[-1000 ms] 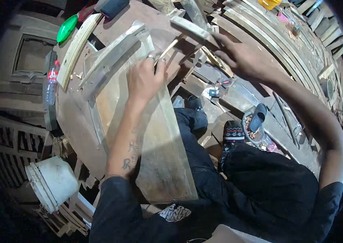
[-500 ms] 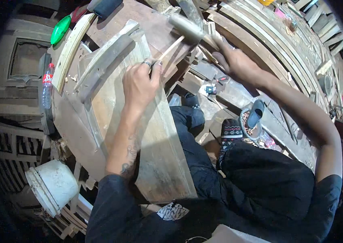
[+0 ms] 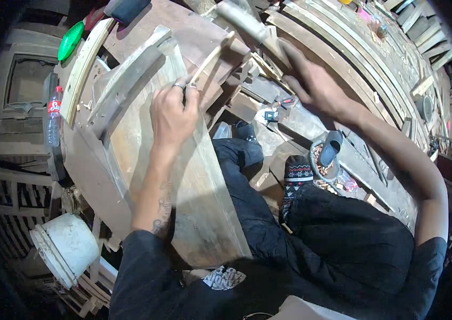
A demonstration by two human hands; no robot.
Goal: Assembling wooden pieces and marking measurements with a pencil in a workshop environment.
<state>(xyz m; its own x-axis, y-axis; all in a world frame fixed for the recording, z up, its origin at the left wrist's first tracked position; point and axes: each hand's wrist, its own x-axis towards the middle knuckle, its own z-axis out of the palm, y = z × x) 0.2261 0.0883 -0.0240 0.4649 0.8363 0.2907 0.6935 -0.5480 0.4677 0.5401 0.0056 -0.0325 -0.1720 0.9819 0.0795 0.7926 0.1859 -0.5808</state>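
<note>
A slim pale wooden stick [image 3: 212, 56] slants up and away from my left hand [image 3: 175, 114], whose fingers close around its lower part. That lower end is hidden in the grip. My left hand rests over a wide wooden board [image 3: 202, 197] that reaches back toward my body. Beyond the stick's upper end, apart from it, a mallet [image 3: 242, 21] with a long greyish cylindrical head is raised, blurred by motion. My right hand [image 3: 316, 88] grips its handle. Left of my left hand, a curved wooden piece [image 3: 130, 74] stands along the board's far part.
A plastic bottle [image 3: 54, 117] and a green dish [image 3: 70, 41] are at the left. A white bucket [image 3: 69, 248] stands lower left. A bowl of small wooden bits [image 3: 323, 165] with a dark cup-like thing [image 3: 331, 148] sits beyond my knee. Long curved planks [image 3: 338, 50] lie at upper right.
The mallet has lifted up and away from the stick's upper end. The view has shifted slightly, so the board and my left hand appear farther left. Both grips are unchanged.
</note>
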